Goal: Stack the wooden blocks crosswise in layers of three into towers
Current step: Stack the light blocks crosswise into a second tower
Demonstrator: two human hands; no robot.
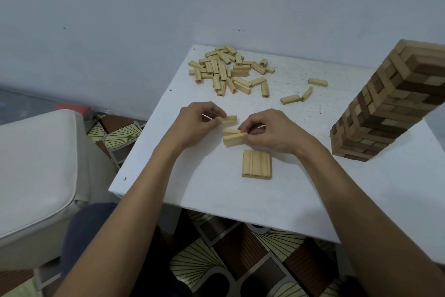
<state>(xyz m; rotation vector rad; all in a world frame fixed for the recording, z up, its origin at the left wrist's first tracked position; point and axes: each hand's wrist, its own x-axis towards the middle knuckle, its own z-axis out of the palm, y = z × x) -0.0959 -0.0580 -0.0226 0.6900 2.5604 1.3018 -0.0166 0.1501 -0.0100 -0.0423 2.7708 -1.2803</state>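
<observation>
Twelve o'clock of the three-block base layer, left hand pinches one pale rectangular wooden block, right hand a pair; judged light, rigid, best side-gripped.

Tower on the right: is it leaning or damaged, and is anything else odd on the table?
The tower looks tilted to the right, though the wide-angle lens may cause that; its corner edge is a little uneven. The three-block layer lies flush. Nothing else stands out.
</observation>
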